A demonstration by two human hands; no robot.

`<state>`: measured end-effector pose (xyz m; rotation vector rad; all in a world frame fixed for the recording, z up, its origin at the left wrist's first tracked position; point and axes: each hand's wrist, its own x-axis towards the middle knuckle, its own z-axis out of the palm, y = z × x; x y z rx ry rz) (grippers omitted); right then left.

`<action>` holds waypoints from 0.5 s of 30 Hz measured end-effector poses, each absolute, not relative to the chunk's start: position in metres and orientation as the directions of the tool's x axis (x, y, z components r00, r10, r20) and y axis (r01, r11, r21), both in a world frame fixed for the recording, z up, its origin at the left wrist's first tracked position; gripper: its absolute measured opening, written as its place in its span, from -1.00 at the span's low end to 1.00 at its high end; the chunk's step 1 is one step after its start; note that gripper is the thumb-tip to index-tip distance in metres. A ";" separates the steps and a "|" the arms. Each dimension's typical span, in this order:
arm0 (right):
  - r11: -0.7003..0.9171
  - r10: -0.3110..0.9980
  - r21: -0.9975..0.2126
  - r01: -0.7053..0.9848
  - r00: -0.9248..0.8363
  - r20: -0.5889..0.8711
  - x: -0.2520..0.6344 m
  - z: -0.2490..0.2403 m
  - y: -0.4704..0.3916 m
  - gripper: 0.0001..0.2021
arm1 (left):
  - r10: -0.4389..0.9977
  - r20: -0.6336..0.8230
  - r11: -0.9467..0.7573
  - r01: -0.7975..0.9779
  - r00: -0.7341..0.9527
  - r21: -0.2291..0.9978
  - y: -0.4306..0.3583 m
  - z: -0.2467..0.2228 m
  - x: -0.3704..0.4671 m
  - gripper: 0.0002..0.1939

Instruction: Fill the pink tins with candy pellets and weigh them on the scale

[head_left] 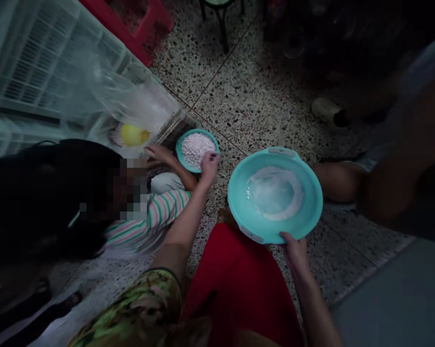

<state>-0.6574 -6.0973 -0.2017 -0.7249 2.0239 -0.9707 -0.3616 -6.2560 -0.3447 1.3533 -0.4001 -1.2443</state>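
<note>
My right hand point(295, 250) grips the near rim of a large turquoise basin point(313, 197), thumb over the edge. The basin is tilted toward me. White powder coats its bottom, with several small white pellets at the left side. My left hand point(210, 165) is closed, its fingers curled at the right rim of a smaller turquoise basin point(184, 161). That basin is heaped with small white pellets point(196, 147). My left fingertips are partly hidden.
A person in a striped sleeve point(166, 207) crouches at left, one hand point(159, 154) beside the small basin. A yellow scoop point(133, 135) lies near plastic-lined crates point(40, 53). A red stool point(145, 29) stands behind. Another person's leg point(336, 180) is at right.
</note>
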 end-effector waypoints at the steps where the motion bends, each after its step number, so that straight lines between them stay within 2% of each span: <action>1: 0.541 -0.750 -0.825 -0.164 -0.538 -0.385 -0.657 -0.195 -6.093 -0.29 | -0.891 -0.340 -0.214 0.381 0.302 0.900 -6.240 -0.332 -0.386 -0.91; 3: 0.512 -0.786 -0.837 -0.195 -0.500 -0.364 -0.657 -0.182 -6.082 -0.38 | -0.982 -0.168 -0.138 0.282 0.084 0.949 -6.211 -0.309 -0.425 -0.82; 5: 0.462 -0.836 -0.851 -0.249 -0.443 -0.325 -0.657 -0.169 -6.071 -0.47 | -0.993 -0.079 -0.097 0.244 -0.084 0.965 -6.190 -0.290 -0.449 -0.67; 8: 0.396 -0.880 -0.871 -0.291 -0.391 -0.270 -0.657 -0.151 -6.053 -0.55 | -0.994 -0.050 -0.066 0.168 -0.100 0.984 -6.176 -0.275 -0.462 -0.56; 12: 0.379 -0.891 -0.883 -0.276 -0.367 -0.267 -0.656 -0.132 -6.027 -0.58 | -0.975 -0.051 -0.052 0.000 -0.215 0.999 -6.157 -0.271 -0.462 -0.56; 15: 0.372 -0.893 -0.890 -0.265 -0.362 -0.266 -0.656 -0.123 -6.009 -0.56 | -0.968 -0.026 -0.019 -0.031 -0.250 0.999 -6.129 -0.270 -0.466 -0.61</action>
